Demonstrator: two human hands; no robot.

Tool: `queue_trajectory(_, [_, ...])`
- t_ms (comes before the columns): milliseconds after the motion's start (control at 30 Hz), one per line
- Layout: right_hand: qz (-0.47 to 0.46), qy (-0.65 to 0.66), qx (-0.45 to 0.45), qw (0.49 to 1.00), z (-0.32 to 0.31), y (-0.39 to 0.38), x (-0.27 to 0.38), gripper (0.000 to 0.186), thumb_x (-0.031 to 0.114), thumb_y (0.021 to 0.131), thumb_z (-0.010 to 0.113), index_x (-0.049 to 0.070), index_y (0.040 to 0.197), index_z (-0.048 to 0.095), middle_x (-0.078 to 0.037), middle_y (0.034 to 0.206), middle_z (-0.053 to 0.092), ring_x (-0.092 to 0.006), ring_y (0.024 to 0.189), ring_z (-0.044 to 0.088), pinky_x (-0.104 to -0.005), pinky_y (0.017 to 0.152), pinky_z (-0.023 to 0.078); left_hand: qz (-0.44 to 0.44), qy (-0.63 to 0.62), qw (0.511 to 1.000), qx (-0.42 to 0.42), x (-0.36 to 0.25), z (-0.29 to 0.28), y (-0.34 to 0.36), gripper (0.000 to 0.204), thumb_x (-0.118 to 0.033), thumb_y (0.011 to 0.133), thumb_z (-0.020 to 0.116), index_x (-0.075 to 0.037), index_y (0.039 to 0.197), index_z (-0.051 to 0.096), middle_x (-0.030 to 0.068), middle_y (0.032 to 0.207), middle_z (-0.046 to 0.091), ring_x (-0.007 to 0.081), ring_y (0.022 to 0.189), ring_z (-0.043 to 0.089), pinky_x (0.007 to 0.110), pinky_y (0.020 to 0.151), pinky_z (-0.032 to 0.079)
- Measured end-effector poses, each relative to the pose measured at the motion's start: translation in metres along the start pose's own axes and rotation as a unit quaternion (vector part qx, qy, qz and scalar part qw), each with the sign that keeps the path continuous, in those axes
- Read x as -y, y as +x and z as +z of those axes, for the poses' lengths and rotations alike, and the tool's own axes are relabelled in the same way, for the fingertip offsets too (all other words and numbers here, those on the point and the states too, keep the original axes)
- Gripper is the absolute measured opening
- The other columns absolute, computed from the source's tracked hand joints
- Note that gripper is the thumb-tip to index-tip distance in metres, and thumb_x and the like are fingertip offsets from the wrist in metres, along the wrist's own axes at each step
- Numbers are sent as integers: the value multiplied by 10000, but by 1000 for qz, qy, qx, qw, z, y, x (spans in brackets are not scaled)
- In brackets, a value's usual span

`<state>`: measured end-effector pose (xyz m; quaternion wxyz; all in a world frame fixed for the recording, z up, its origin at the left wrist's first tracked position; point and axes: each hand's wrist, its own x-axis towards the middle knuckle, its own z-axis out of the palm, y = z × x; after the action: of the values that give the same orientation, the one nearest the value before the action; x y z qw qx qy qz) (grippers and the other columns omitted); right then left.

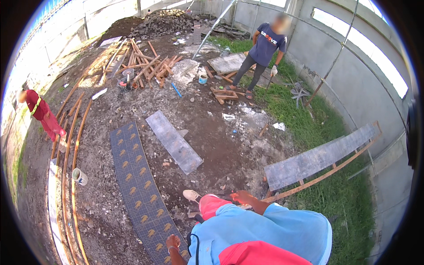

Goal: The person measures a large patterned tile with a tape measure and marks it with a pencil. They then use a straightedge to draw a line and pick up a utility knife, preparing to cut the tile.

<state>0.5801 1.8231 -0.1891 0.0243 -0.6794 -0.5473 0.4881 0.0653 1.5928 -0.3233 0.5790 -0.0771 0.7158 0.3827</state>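
My left hand (173,242) hangs at my side above the edge of a long dark board (138,176) printed with yellow figures. Its fingers look curled, and nothing shows in them. In front of my body is my right hand (242,197), near my bent knee and the near end of a timber-framed grey panel (318,157). Glare and small size blur its fingers, so its grip is unclear. A second grey panel (174,141) lies flat on the dirt ahead.
One person (267,46) in a dark shirt stands ahead; another person (39,108) in red is at far left. Long timbers (75,176) and a white bucket (80,176) lie left. Scrap wood (148,64), rubble and a blue-labelled pail (202,79) are farther off. Grey walls and poles border the right.
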Motion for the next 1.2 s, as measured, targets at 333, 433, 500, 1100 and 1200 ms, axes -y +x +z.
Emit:
queue_trajectory(333, [98,-20,30,994,0,-25,-19,403,357,887,760,199,1256,791,-43,765,714,-181,565,643,-378,492,535,-47,-5,990,136,34,-31,-15,463,-473,1103,389,-265,1509,468,13,1323,523,303,1288,463,531,948,427])
queue_trajectory(433, [98,-35,26,994,3,-27,-24,399,356,883,761,206,1252,793,-36,788,726,-174,561,626,-364,474,498,-55,-26,993,96,44,-39,-6,413,-441,1088,427,-237,1439,501,35,1267,555,309,1202,498,530,897,450])
queue_trajectory(500, [85,-23,28,996,2,-25,-23,408,350,893,744,215,1276,790,-33,762,711,-167,560,625,-360,476,486,-53,-35,994,94,46,-37,3,380,-419,1078,452,-219,1393,523,49,1230,577,312,1144,522,529,863,466])
queue_trajectory(1100, [-14,-113,-121,986,-13,-18,11,545,383,889,781,54,1301,646,-222,1121,766,-409,1022,754,-508,825,593,24,-12,995,98,19,-19,24,216,-272,995,643,-71,1064,681,178,983,737,367,744,706,546,625,583])
queue_trajectory(1200, [-17,-120,-130,984,-11,-20,-3,549,387,877,783,53,1292,653,-219,1146,764,-417,1097,733,-526,892,572,-51,-35,995,79,13,-15,24,226,-276,982,648,-59,1032,684,174,954,733,357,773,720,535,629,584])
